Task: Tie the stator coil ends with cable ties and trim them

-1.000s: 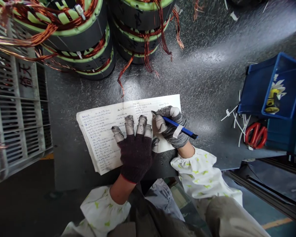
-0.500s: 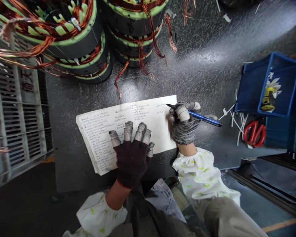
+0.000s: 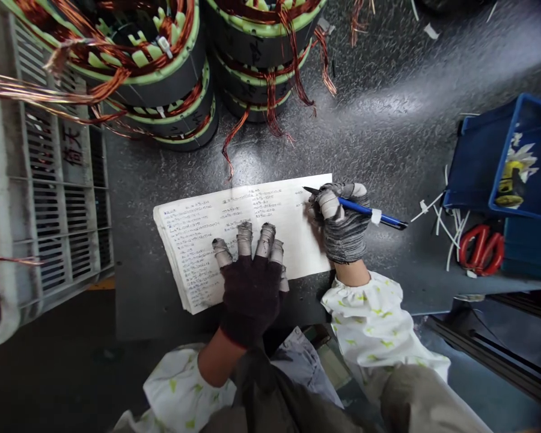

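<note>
An open notebook (image 3: 193,234) with handwritten lines lies on the dark table in front of me. My left hand (image 3: 252,282), in a dark glove with taped fingertips, rests flat on its pages with fingers spread. In a grey striped glove, my right hand (image 3: 342,225) grips a blue pen (image 3: 358,208) by the right edge of the notebook. The pen's dark tip points left, close to the writing at the top of the right page; whether it touches the paper I cannot tell.
Stacked motor stators with copper windings (image 3: 180,99) stand at the back left, loose wire ends hanging toward the notebook. A white plastic crate (image 3: 63,198) is at left. On the right are a blue bin (image 3: 473,162), red-handled scissors (image 3: 481,249) and white strips (image 3: 455,234).
The whole view has shifted, so most things sit further right. The pen has turned slightly in my right hand and its tip is a little further left over the page. My left hand stays put.
</note>
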